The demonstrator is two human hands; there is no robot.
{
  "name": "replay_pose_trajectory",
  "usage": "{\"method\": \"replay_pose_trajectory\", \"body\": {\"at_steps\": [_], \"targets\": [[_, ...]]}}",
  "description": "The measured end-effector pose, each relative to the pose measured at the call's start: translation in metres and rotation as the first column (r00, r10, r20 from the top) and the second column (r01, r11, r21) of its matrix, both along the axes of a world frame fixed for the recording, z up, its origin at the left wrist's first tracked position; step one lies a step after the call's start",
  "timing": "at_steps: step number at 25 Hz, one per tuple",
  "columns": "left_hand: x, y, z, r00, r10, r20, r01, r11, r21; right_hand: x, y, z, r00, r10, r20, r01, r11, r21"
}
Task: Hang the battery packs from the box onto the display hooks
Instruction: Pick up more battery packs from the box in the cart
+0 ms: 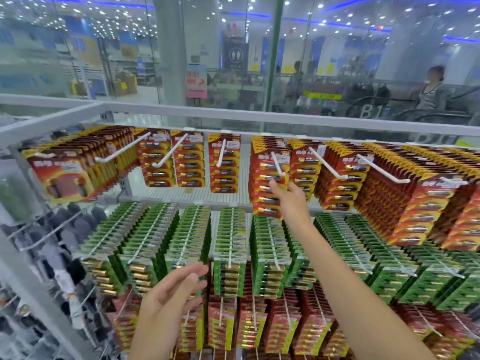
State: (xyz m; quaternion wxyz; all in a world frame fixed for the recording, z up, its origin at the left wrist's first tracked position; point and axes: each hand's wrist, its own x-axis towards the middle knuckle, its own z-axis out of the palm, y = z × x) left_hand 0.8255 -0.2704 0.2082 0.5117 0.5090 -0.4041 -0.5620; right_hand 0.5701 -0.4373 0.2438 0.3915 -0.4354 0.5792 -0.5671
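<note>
Store restocking: a display rack (39, 289) of batteries fills the view beneath its white top rail (259, 118). Red-and-yellow battery packs (426, 203) hang just below the rail, green packs (270, 255) a row lower, darker red packs (283, 320) lowest. A person's right hand (288, 197) reaches up to the red stack below the rail's middle, fingertips against the front pack just under the tip of a white hook (279, 167). Seen from behind, it cannot be told whether they pinch the card or only touch it. The left hand (176, 289), well below the rail before the green row, is loose and holds nothing. The supply box is out of view.

Done well, the step likely means lifting the card's hole over the upturned tip, then sliding the pack back square against its stack, face out — the idle hand could steady the stack.

Beyond the rail to the right, the glass reads "B1" (367, 111). A pink sign (196, 80) above the rail is too blurred to read, as are the pack lettering and hook tags.
</note>
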Motion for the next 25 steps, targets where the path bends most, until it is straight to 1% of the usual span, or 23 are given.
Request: {"method": "replay_pose_trajectory", "body": {"at_steps": [3, 5, 8, 12, 16, 18, 20, 22, 25], "targets": [[0.001, 0.001, 0.002, 1.000, -0.009, 0.006, 0.010, 1.000, -0.026, 0.010, 0.018, 0.009, 0.996, -0.075, -0.055, 0.075, 0.997, 0.005], [0.002, 0.001, 0.001, 1.000, -0.025, 0.000, 0.025, 0.999, -0.027, 0.005, 0.022, 0.002, 0.991, -0.109, -0.083, 0.110, 0.994, 0.003], [0.001, -0.002, -0.007, 0.997, -0.079, -0.002, 0.079, 0.997, -0.025, 0.001, 0.048, -0.013, 0.971, -0.169, -0.167, 0.176, 0.984, 0.028], [-0.019, -0.006, -0.032, 0.982, -0.187, 0.018, 0.187, 0.982, 0.024, -0.016, 0.117, -0.063, 0.960, -0.216, -0.179, 0.238, 0.965, 0.114], [-0.074, 0.000, -0.056, 0.931, -0.362, 0.046, 0.358, 0.930, 0.077, -0.056, 0.203, -0.112, 0.924, -0.363, -0.118, 0.380, 0.899, 0.216], [-0.122, 0.010, -0.062, 0.878, -0.475, 0.047, 0.470, 0.878, 0.094, -0.090, 0.250, -0.131, 0.858, -0.506, -0.089, 0.512, 0.823, 0.246], [-0.161, 0.019, -0.070, 0.839, -0.543, 0.022, 0.538, 0.836, 0.106, -0.114, 0.286, -0.142, 0.807, -0.584, -0.093, 0.586, 0.768, 0.258], [-0.218, 0.038, -0.076, 0.760, -0.649, 0.015, 0.644, 0.757, 0.107, -0.150, 0.336, -0.151, 0.724, -0.686, -0.065, 0.677, 0.690, 0.257], [-0.300, 0.071, -0.087, 0.653, -0.756, 0.037, 0.750, 0.653, 0.110, -0.204, 0.408, -0.158, 0.593, -0.804, -0.048, 0.782, 0.561, 0.271]]}}
